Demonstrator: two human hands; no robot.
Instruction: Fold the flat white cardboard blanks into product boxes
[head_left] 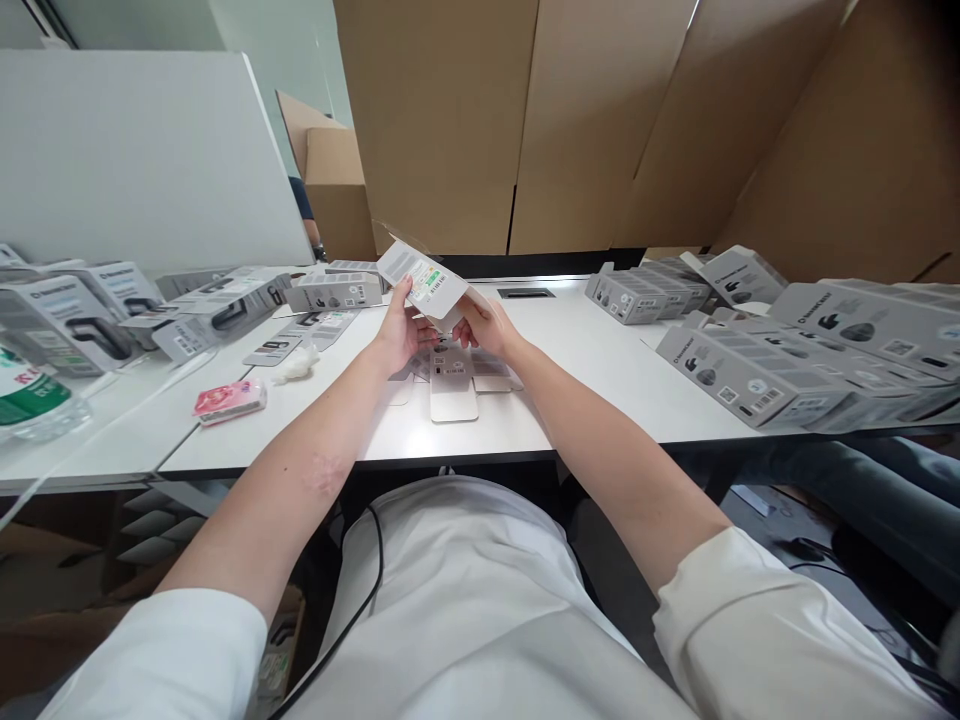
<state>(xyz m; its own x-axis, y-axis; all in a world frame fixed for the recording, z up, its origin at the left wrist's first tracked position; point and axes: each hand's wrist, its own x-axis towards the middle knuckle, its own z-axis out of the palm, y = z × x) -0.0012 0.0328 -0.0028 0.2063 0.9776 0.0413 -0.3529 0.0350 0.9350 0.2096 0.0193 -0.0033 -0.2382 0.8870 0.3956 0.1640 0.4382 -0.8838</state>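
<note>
A grey printed carton [426, 282] with a green-marked label is tilted above the table, held between my two hands. My left hand [403, 330] grips its left side, thumb on the printed face. My right hand [484, 325] closes on its lower right end, fingers curled at the edge; part of that end is hidden behind them. Below my hands a flattened grey carton [452, 385] lies on the white table, its pale flap toward me. More flat card sits partly covered beside it.
Grey cartons [750, 370] are stacked at the right, others [82, 300] at the left. Near my left arm lie a pink packet [229, 401], crumpled white tissue [298, 365] and flat printed card [300, 338]. A bottle [34, 395] stands far left. Large cardboard [442, 120] rises behind the table.
</note>
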